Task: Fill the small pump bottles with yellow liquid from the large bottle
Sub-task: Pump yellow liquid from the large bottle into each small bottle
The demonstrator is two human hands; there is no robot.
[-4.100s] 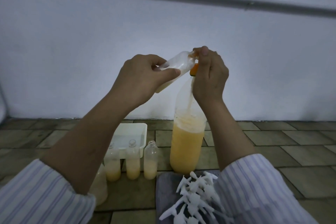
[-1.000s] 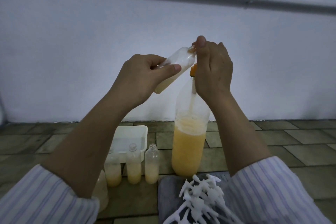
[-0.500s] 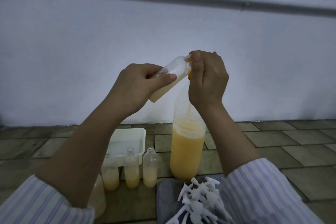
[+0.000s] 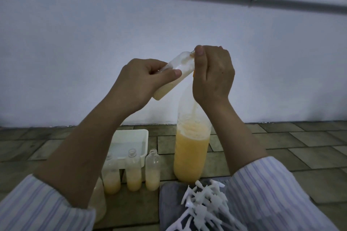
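The left hand [image 4: 139, 82] holds a small bottle [image 4: 174, 75] up in the air, tilted, with its fingers and thumb curled round it. A little yellow liquid sits in its low end. The right hand [image 4: 213, 75] pinches the bottle's mouth at the top of the large bottle [image 4: 191, 148], which stands on the tiled floor [image 4: 281, 146], about half full. Three small bottles [image 4: 133, 172] stand just left of it, in front of a white tub [image 4: 129, 137]. White pump tops [image 4: 204, 202] lie in a heap at the near edge.
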